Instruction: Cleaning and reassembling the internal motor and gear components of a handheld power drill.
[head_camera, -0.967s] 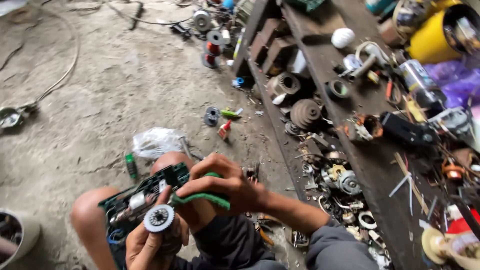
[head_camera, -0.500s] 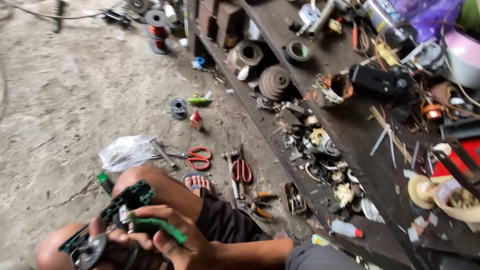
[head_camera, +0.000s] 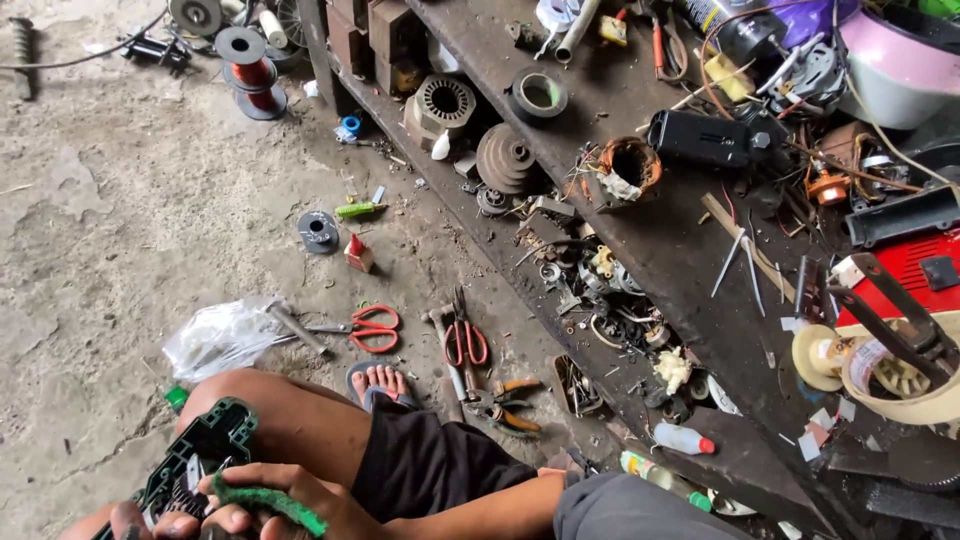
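At six o'clock, low in the view, the person sits on the floor with a green tool housing (head_camera: 195, 455) propped on the knee. It lies open, its dark insides bared, so the taking apart looks well along, though nothing sits beside it to show which parts are already out. What is left I judge to be the inner work.

The right hand (head_camera: 285, 500) curls over the housing's lower end, fingers wrapped round a green-handled tool (head_camera: 270, 500) and pressing it tight against the case. The forearm runs in from four o'clock, bent across the lap. The left hand (head_camera: 135, 522) shows only as fingertips at the bottom edge, under the housing; whether it grips or merely props, I cannot tell.

Just beyond the knee, at eleven o'clock, lies a crumpled plastic bag (head_camera: 220, 335). Toward twelve sit red scissors (head_camera: 368, 328) and, near them at one o'clock, red pliers (head_camera: 465, 338). Farther up stands a wire spool (head_camera: 245, 60). From one to three o'clock a cluttered bench (head_camera: 690, 250) runs away.
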